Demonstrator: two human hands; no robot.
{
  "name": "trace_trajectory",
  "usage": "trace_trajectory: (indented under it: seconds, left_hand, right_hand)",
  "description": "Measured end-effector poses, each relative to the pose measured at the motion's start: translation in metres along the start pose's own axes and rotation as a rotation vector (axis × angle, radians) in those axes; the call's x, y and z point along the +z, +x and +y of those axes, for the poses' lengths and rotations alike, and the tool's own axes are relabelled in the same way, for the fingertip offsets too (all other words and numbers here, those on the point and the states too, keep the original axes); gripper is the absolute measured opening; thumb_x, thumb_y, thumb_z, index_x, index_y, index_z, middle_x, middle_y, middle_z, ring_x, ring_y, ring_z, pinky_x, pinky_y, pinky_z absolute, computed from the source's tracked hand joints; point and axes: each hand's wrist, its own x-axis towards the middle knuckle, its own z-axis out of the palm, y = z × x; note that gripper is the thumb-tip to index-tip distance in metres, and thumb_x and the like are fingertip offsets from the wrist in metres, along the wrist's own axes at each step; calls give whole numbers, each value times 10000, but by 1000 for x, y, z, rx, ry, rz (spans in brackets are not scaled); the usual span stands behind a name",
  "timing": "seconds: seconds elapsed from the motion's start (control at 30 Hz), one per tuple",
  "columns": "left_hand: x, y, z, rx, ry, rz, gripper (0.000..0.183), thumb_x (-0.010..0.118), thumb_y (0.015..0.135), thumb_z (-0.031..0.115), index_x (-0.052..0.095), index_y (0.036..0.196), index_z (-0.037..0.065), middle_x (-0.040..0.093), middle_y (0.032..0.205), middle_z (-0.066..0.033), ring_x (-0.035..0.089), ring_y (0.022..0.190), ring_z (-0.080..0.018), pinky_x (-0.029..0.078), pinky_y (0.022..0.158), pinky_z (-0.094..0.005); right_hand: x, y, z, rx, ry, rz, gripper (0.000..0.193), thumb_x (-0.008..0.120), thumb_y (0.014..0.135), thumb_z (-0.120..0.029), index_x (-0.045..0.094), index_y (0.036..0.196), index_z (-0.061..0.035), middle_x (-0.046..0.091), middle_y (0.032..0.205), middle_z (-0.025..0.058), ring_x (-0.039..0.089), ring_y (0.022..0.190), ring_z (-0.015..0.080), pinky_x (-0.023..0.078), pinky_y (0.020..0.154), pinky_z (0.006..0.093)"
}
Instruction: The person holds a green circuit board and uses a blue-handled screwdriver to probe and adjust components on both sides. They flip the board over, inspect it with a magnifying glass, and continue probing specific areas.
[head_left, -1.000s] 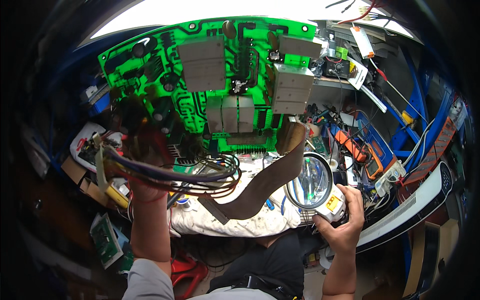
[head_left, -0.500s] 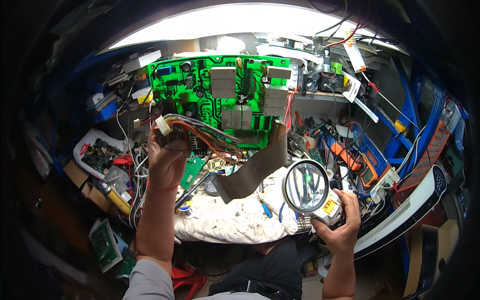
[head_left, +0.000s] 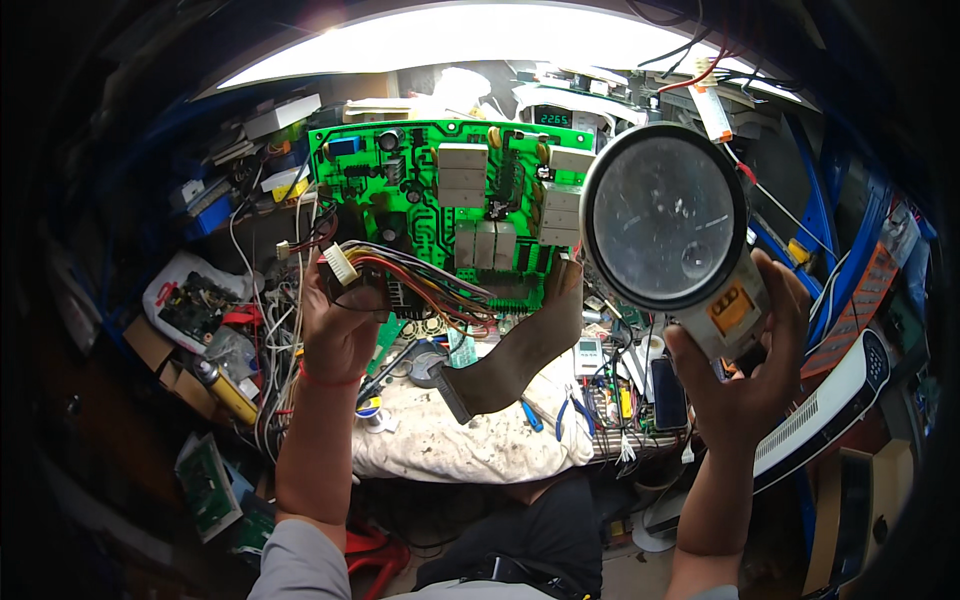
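Board [head_left: 425, 212] gripped in left hand [head_left: 339, 330], magnifier [head_left: 682, 240] clasped in right hand [head_left: 742, 392], both hands curled, one board, one magnifier, one ribbon cable [head_left: 527, 359]

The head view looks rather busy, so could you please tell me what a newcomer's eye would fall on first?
Probably the bright green circuit board, held up by the left hand in the upper middle, with a wide flat cable hanging from its lower right. Next comes the round magnifying glass in the right hand, at the board's right edge. A white light glares across the top.
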Motion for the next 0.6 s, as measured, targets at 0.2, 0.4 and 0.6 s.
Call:
trace_trajectory:
  seconds: [0.2,0.4,0.6]
  left_hand:
    - [3,-3,2,1,-32,-33,606,613,836,-101,533,1412,67,708,1210,-104,696,1110,-255,561,982,-437]
    - [11,-25,5,-6,-100,222,473,715,798,-97,562,1230,20,740,1068,-130,743,952,-278,617,795,-375]
    - [-10,-40,6,41,-254,117,781,708,834,-101,428,1526,125,630,1392,-145,685,1200,-292,642,943,-477]
  right_hand:
    - [19,14,-17,-105,41,-52,884,958,695,-254,547,1451,-52,537,1346,146,564,1221,266,538,906,365]
    - [24,23,-35,-219,97,-95,896,967,671,-267,559,1430,-24,546,1298,162,563,1193,289,533,873,370]
    - [17,23,-45,-223,74,-119,925,979,646,-264,549,1419,8,553,1267,171,559,1178,291,518,868,372]
